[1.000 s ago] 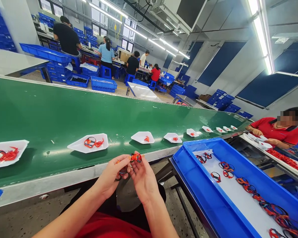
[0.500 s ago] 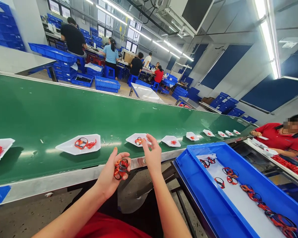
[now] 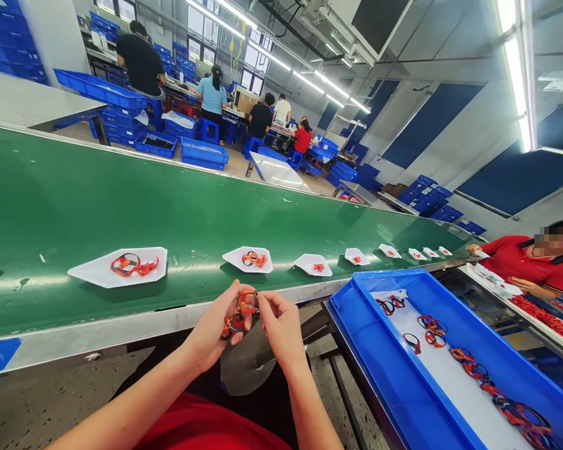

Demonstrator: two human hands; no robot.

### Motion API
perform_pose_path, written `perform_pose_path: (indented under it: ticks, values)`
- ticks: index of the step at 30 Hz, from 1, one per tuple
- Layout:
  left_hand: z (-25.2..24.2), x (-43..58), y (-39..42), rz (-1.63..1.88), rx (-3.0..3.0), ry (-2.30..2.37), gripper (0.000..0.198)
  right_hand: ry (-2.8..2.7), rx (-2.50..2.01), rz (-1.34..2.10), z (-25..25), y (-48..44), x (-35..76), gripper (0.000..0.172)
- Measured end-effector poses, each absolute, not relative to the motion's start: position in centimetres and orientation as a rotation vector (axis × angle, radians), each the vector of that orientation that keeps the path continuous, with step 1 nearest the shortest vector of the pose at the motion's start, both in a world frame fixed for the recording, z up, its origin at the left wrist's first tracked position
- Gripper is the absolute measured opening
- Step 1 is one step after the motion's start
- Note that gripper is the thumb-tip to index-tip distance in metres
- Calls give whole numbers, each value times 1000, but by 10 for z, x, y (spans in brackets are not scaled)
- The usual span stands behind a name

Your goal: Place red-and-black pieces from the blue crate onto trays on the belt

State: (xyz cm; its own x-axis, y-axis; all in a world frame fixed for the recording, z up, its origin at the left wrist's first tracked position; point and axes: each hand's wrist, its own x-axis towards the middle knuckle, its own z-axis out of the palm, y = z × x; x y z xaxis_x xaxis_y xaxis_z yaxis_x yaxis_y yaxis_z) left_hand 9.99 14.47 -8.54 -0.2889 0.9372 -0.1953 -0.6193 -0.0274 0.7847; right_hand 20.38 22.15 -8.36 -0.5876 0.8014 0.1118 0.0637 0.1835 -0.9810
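My left hand [image 3: 211,334] is closed around several red-and-black ring-shaped plastic parts [image 3: 233,325] in front of the conveyor's near edge. One such ring-shaped part [image 3: 248,302] stands up at the left fingertips, and my right hand [image 3: 283,331] pinches its right side. Just beyond my hands, on the green belt, lies a white pointed tray [image 3: 232,259] with a ring-shaped part and small red pieces in it. Another white tray [image 3: 91,269], further left, holds a similar ring and red pieces.
Several more white trays, such as one with red pieces [image 3: 304,264], line the green conveyor belt [image 3: 169,206]. A blue bin [image 3: 370,350] with several ring-shaped parts stands at my right. A co-worker in red [image 3: 511,250] sits by the belt's far right end.
My right hand has come back from the tray to my left hand and now pinches a ring-shaped part there. The trays have shifted left along the belt.
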Motion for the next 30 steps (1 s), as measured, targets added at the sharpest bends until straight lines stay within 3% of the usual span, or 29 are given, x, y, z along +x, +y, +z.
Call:
perform_pose_path:
  ticks: [9, 16, 19, 25, 30]
  values:
    - [-87, 104, 147, 1590, 548, 1014, 32, -1357, -768, 1958, -93, 220, 209, 30]
    - [-87, 103, 146, 1569, 530, 1010, 32, -1186, -817, 2104, -102, 222, 207, 29]
    - [-85, 103, 146, 1569, 536, 1013, 34, -1322, -856, 1881, -101, 223, 208, 29]
    - [-86, 105, 147, 1542, 563, 1034, 37, -1852, -721, 733, -89, 223, 219, 18]
    - [-91, 103, 146, 1596, 472, 884, 29, -1949, -526, 557, -90, 219, 218, 22]
